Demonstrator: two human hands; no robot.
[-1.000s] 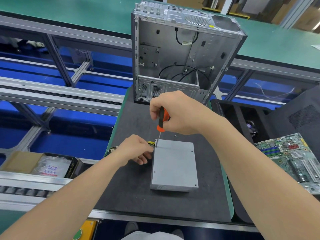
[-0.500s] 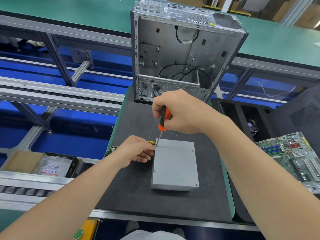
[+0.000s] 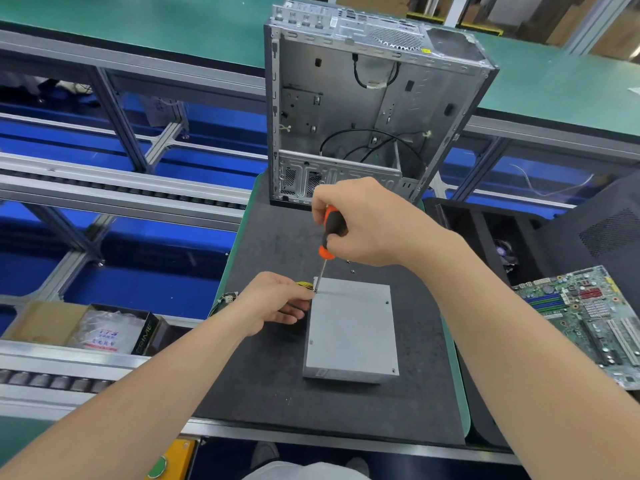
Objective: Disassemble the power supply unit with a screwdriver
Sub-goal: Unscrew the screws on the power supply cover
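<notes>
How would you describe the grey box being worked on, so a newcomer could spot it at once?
Find the tall, open computer case standing at the far end of the dark mat. The power supply unit lies flat nearer the person, with a screwdriver tip at its far left corner. It is the only plain, closed grey metal box.

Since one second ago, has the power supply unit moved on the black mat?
No. The power supply unit lies in the same place on the black mat, its far left corner under the screwdriver, equally far from the open computer case.
</notes>
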